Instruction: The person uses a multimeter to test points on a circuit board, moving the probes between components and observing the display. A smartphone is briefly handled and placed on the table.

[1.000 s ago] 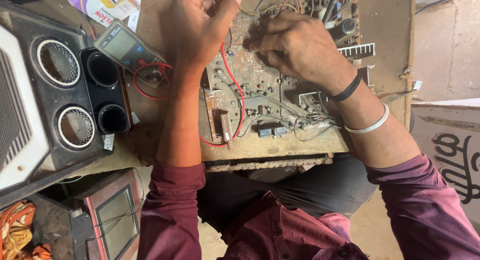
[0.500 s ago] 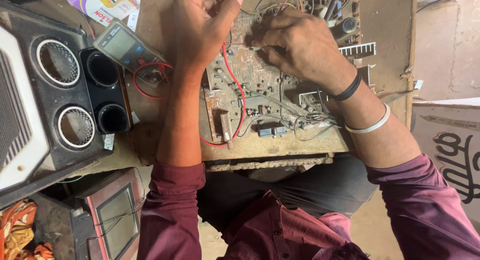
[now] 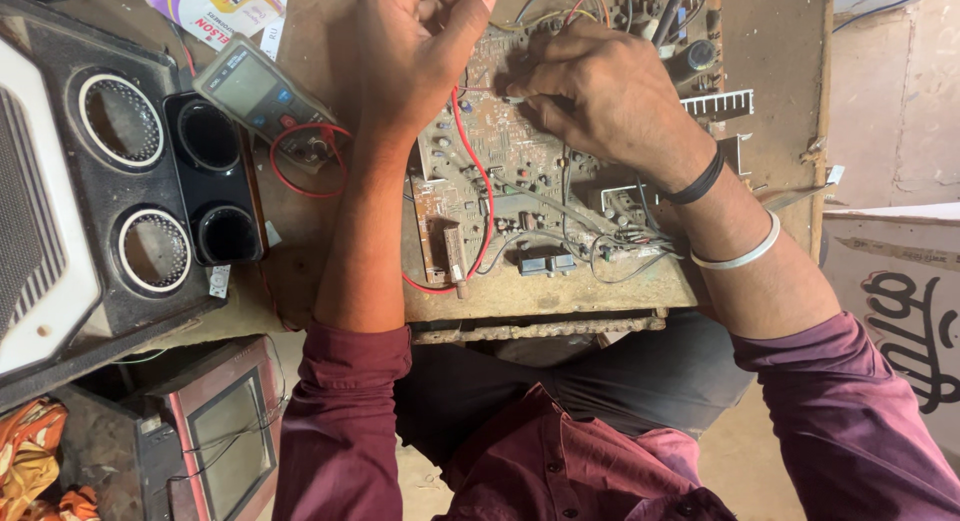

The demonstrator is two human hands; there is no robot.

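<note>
Nearest us, a small screened set (image 3: 222, 436) sits low on the left beside a speaker cabinet (image 3: 120, 191). On the worn table (image 3: 780, 101) lies the circuit board (image 3: 520, 181), a red wire (image 3: 470, 151) looping across it. Our left hand (image 3: 415, 51) is curled shut near the board's far left corner — what it grips we cannot tell. Our right hand (image 3: 600, 91) pinches a thin probe (image 3: 485, 89) against the board. A multimeter (image 3: 262, 93) rests far left.
</note>
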